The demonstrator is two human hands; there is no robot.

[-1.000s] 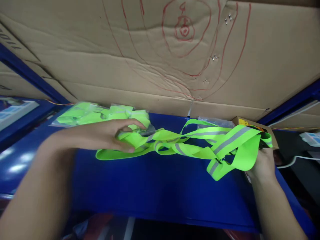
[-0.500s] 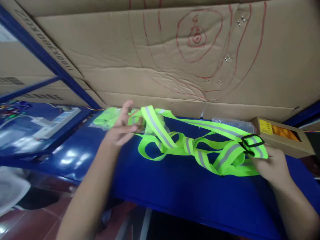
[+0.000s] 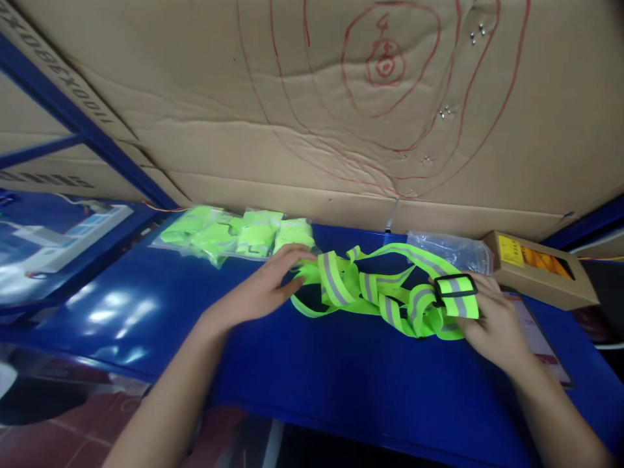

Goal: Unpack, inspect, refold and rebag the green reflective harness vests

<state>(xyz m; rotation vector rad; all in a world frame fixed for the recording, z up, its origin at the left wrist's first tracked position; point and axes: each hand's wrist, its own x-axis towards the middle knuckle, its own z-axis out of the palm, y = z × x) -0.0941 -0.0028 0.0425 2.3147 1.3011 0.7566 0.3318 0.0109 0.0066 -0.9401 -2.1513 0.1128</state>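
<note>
Reflective webbing point(image 3: 334, 281): one tangle, centre-right of frame, above tabletop point(image 3: 341, 383). Left hand point(image 3: 263, 289): now lowered to its left end, fingers curved, grip unclear. Right hand point(image 3: 497, 325): pinching webbing beside black buckle point(image 3: 453, 294). Implication: both ends attended, tangle unresolved.

The blue bench point(image 3: 312, 377) bears bagged neon-green straps point(image 3: 258, 233) beyond the left grip point(image 3: 268, 286), a clear plastic bag point(image 3: 448, 252) beyond the right grip point(image 3: 497, 325), and a cardboard box point(image 3: 511, 273) and flat panel point(image 3: 539, 338) right of it.
</note>
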